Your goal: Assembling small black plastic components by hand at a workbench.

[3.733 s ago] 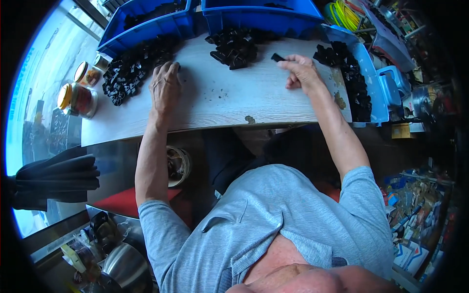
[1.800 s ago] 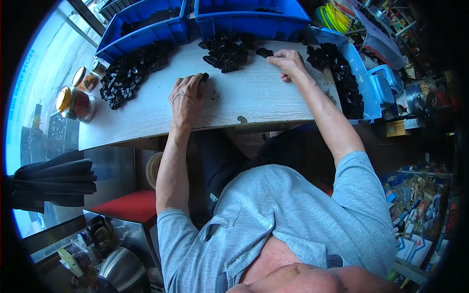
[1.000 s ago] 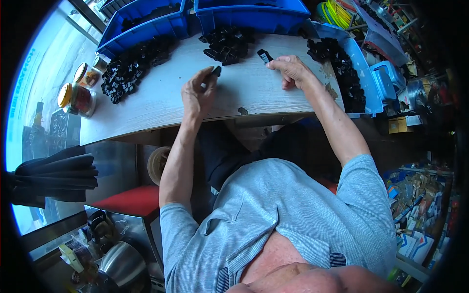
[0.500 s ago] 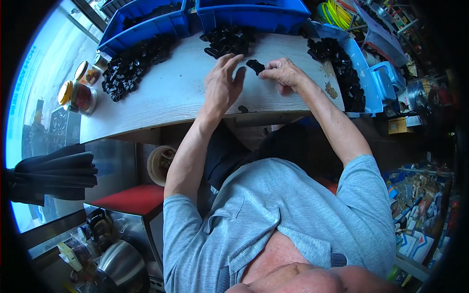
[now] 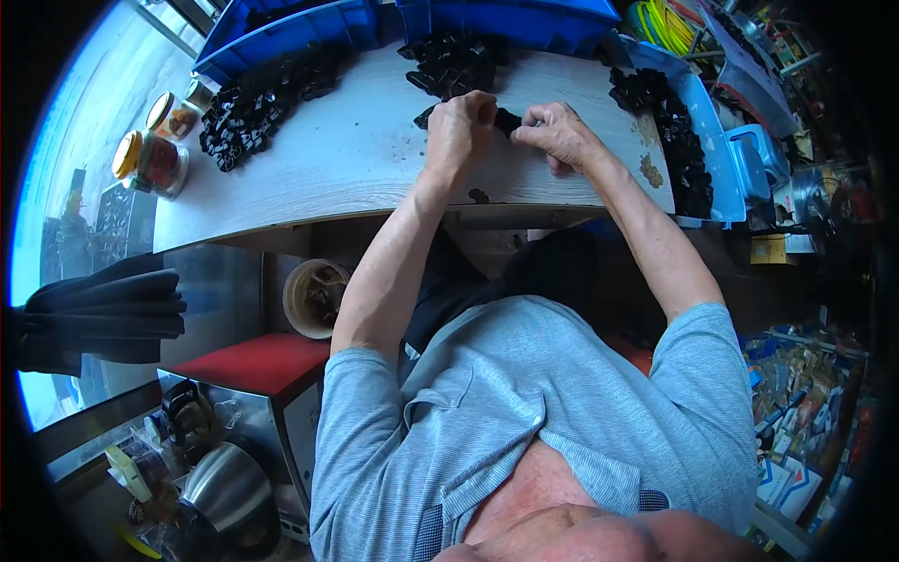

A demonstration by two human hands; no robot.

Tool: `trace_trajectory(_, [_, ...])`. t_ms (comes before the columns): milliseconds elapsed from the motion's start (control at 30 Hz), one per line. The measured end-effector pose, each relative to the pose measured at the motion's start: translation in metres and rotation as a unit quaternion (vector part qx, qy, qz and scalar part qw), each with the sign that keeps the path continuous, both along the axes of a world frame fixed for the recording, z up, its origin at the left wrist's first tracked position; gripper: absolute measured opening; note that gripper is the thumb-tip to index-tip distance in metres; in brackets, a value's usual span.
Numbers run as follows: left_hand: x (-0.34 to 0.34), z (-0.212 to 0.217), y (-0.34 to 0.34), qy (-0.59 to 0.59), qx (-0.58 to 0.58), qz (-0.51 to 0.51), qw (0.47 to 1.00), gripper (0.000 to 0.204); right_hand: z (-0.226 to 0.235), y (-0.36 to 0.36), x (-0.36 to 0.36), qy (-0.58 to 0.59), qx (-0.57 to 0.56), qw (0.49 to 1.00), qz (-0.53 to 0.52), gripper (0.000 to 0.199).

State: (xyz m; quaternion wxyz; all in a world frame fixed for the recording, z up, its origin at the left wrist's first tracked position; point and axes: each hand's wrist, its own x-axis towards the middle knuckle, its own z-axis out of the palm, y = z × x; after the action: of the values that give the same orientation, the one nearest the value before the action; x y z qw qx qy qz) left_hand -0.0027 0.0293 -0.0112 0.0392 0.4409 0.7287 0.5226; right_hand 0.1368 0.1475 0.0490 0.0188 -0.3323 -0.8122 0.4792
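Above the pale wooden tabletop (image 5: 356, 140), my right hand (image 5: 557, 136) pinches a small black plastic part (image 5: 507, 122) between thumb and fingers. My left hand (image 5: 459, 133) is close against the part's other side, with fingers curled together; whatever they grip is hidden. Just beyond the hands lies a pile of similar black parts (image 5: 454, 64). One more black piece (image 5: 424, 117) shows beside my left hand.
A larger heap of black parts (image 5: 243, 117) spreads at the left, near two lidded jars (image 5: 150, 164). Blue bins (image 5: 300, 33) stand along the back. A light-blue tray (image 5: 726, 192) with black parts sits at the right edge. Below the table stands a bucket (image 5: 298, 304).
My left hand has moved right, toward the black part, and its fingers have gone from spread to curled. My right hand keeps its pinch. The whole view has shifted slightly.
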Motion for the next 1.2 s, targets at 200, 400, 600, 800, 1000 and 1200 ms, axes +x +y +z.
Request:
trace_trajectory(200, [0.002,-0.001,0.004,0.075,0.006,0.04,0.996,0.018,-0.006,0.001,0.003,0.011,0.006,1.0,0.017,0.027])
trace_trajectory(400, [0.001,-0.004,-0.026,0.052,0.112,0.072,0.99,0.021,-0.017,0.007,0.01,0.064,-0.007,0.998,-0.003,0.025])
trace_trajectory(600, [-0.029,0.004,-0.068,0.272,-0.131,0.126,0.945,0.027,-0.01,0.002,0.009,0.063,-0.004,0.998,0.02,0.025])
trace_trajectory(800, [-0.027,0.003,-0.067,0.236,-0.076,0.06,0.967,0.026,-0.008,-0.001,0.004,0.033,0.009,0.999,0.04,0.028])
trace_trajectory(1000, [0.0,0.016,-0.047,0.255,-0.011,-0.083,0.963,0.023,-0.007,0.0,-0.001,0.0,0.026,0.998,0.063,0.025])
trace_trajectory(1200, [-0.004,0.016,-0.033,0.262,-0.039,-0.144,0.953,0.023,-0.018,0.003,0.0,0.045,0.036,0.996,0.073,0.022])
